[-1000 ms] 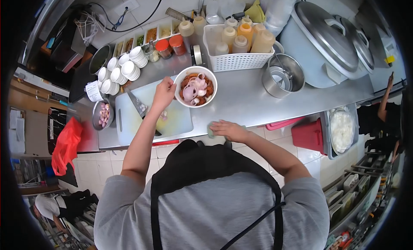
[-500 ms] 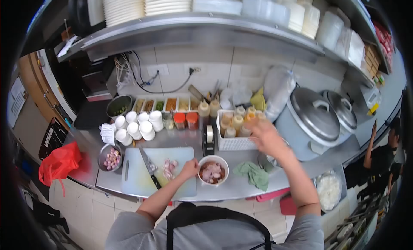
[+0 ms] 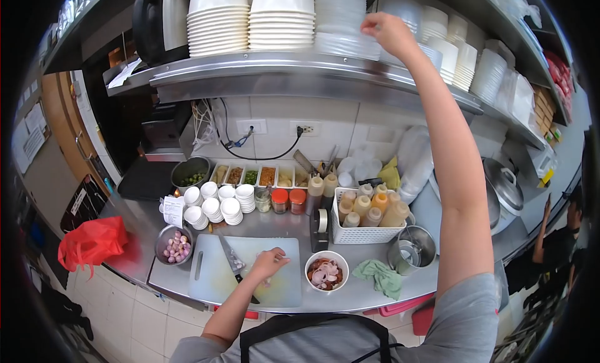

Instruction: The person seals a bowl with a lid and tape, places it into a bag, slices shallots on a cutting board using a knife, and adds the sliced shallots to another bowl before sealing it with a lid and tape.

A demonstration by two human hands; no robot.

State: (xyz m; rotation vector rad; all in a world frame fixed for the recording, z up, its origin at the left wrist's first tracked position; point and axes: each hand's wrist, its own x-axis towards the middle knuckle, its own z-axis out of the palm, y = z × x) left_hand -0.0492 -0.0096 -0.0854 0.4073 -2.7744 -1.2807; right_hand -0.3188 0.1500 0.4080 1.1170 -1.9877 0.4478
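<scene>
Over the white cutting board (image 3: pixel 214 282), my left hand (image 3: pixel 269 263) is loosely open, fingers a little apart, with nothing visible in it. Beneath and beside it lie a knife (image 3: pixel 238 277) and some sliced shallot, partly hidden by the hand. My right hand (image 3: pixel 389 35) is raised to the upper shelf, fingers bent but apart, in front of stacked clear plastic lids (image 3: pixel 347 41); no hold on them shows. A white bowl (image 3: pixel 327 270) with reddish food and sliced shallot rings stands right of the board. A green cloth (image 3: pixel 380 278) lies beside the bowl.
The metal shelf edge (image 3: pixel 300 61) crosses above the counter. White cups (image 3: pixel 230 208), red-lidded jars (image 3: pixel 279 199), a tape dispenser (image 3: pixel 320 228), a bottle basket (image 3: pixel 364 235) and a steel pot (image 3: pixel 412 249) stand behind. A bowl of shallots (image 3: pixel 177 247) sits left.
The view has tilted up to the shelf. My right hand has left the green cloth and risen past the bottles to the shelf. My left hand has moved from the bowl's side to over the board.
</scene>
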